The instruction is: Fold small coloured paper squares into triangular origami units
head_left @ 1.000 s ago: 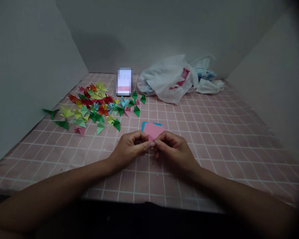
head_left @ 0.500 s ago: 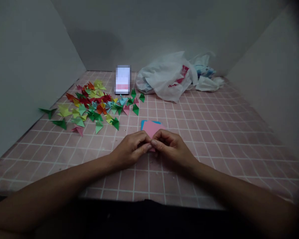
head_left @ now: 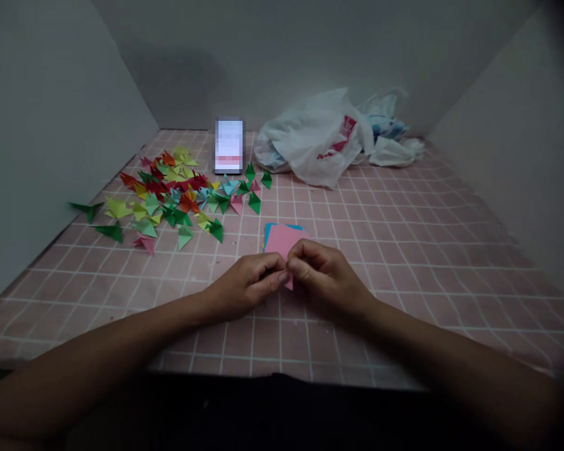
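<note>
My left hand (head_left: pixel 247 285) and my right hand (head_left: pixel 322 272) meet at the fingertips near the table's front middle. Both pinch a small pink folded paper (head_left: pixel 289 282) between them, most of it hidden by my fingers. Just behind my hands a small stack of square sheets (head_left: pixel 282 238) lies flat, pink on top with blue showing at its edges. A spread of several folded paper pieces (head_left: pixel 178 194) in green, yellow, red, blue and pink covers the table to the left.
The table wears a pink checked cloth (head_left: pixel 404 250). A phone (head_left: pixel 229 145) stands upright at the back. A crumpled white plastic bag (head_left: pixel 319 141) lies at the back right. Grey walls close in on the left, back and right.
My hands have stayed together on the pink paper, with my right fingers curling further over it. The view has tilted slightly, so everything sits a little higher in the picture.
</note>
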A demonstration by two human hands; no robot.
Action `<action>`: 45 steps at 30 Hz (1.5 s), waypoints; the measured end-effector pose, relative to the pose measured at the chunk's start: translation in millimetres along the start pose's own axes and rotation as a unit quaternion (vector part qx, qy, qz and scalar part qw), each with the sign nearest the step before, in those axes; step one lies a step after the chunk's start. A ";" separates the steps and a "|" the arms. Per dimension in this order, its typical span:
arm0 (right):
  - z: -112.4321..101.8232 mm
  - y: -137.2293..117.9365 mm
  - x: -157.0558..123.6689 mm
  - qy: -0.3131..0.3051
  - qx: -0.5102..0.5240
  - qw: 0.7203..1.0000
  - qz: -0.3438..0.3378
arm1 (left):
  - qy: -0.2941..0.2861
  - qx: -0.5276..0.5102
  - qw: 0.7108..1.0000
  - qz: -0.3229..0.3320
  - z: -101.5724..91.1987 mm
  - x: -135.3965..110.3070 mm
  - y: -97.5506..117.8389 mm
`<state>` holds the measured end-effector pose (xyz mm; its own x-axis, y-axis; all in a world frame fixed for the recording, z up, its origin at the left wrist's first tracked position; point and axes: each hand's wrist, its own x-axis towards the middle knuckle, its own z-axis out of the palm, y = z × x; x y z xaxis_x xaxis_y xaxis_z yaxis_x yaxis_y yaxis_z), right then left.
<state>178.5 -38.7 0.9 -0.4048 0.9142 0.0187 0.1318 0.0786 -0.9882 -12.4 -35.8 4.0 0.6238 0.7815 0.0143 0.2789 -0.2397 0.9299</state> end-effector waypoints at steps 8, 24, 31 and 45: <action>1.2 -7.9 -6.6 -0.002 -0.050 0.999 -0.002 | -0.023 0.012 0.999 0.037 0.5 -1.3 6.0; -1.7 -1.3 -1.7 -0.017 -0.177 0.981 -0.078 | 0.085 0.083 0.992 0.043 -1.4 1.6 -3.3; 1.9 1.1 -1.8 -0.008 -0.177 0.981 -0.081 | 0.138 0.061 0.986 0.070 -0.6 2.6 -1.0; 3.9 0.3 -3.4 -0.032 0.149 0.984 0.090 | 0.143 -0.128 0.980 -0.055 0.4 2.8 0.1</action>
<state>176.3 -43.4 0.0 -0.4562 0.8752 -0.1612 -0.0615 -0.2117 -0.9754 -10.3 -33.9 4.0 0.3598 0.9327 -0.0234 0.1175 -0.0205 0.9929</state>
